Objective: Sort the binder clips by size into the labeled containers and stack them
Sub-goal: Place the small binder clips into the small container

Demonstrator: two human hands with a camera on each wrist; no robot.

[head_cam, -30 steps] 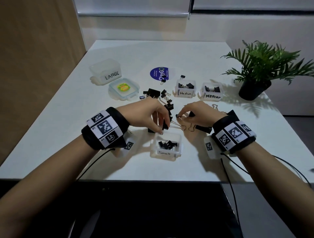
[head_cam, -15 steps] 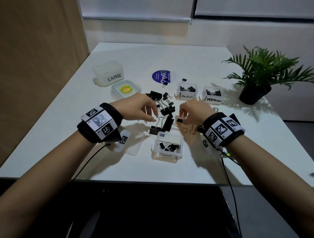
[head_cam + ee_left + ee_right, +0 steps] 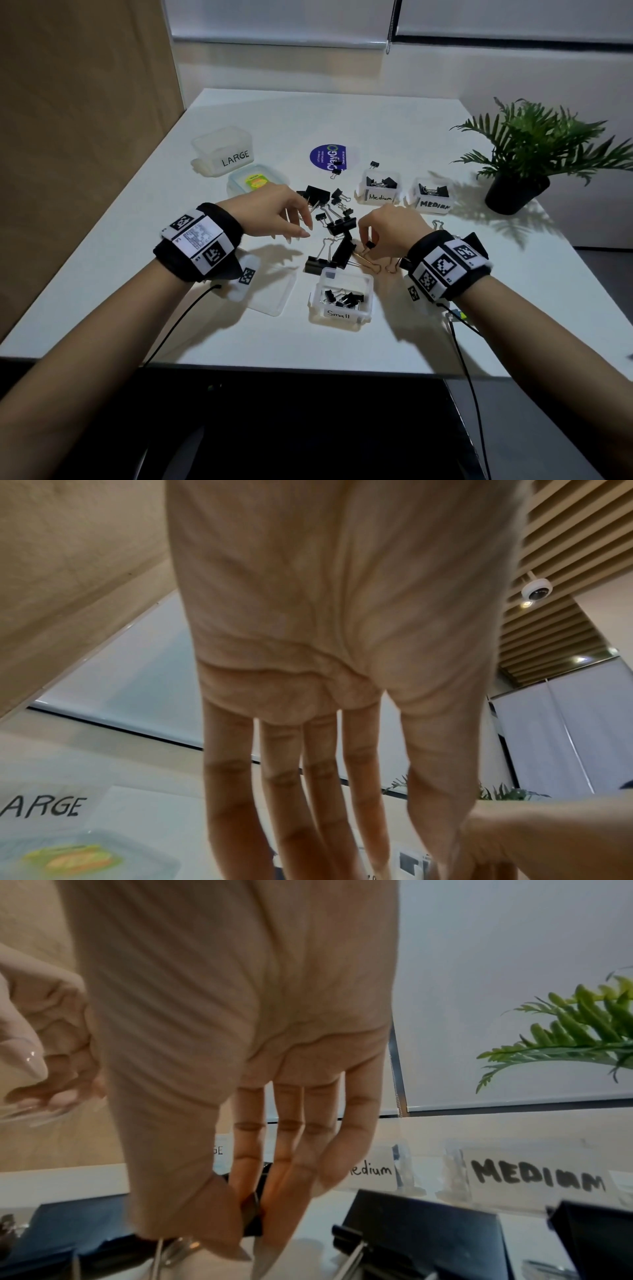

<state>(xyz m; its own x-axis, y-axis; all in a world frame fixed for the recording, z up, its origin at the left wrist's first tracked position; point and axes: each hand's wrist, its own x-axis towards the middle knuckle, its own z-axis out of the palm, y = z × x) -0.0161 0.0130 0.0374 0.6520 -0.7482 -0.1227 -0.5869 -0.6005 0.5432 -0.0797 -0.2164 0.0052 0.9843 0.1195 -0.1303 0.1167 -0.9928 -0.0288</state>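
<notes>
The left hand (image 3: 274, 214) has let go of the tangle and drifted off toward nine o'clock; it hovers over the white desk (image 3: 376, 123) with fingers spread and loose, holding nothing. A second ago it was pinching down into the heap, so the untangling looks done. The right hand (image 3: 387, 229) has lifted a touch and now pinches one small black binder clip (image 3: 369, 244) between thumb and fingertips; the right wrist view shows that little black body (image 3: 251, 1215) clamped there.

That clip looks bound for the clear plastic tub labelled "Small" (image 3: 366, 310), just at six o'clock of the hand, already carrying a handful of small clips. The loose heap of black binder clips (image 3: 337, 222) sits mid-desk, large ones mixed in. At one o'clock stand two clear tubs labelled "Medium" (image 3: 380, 196) and "MEDIUM" (image 3: 433, 204), each partly filled. At eleven o'clock the frosted tub marked "LARGE" (image 3: 222, 150) appears untouched. Plenty left, then: bigger clips unsorted, and no stacking yet.
</notes>
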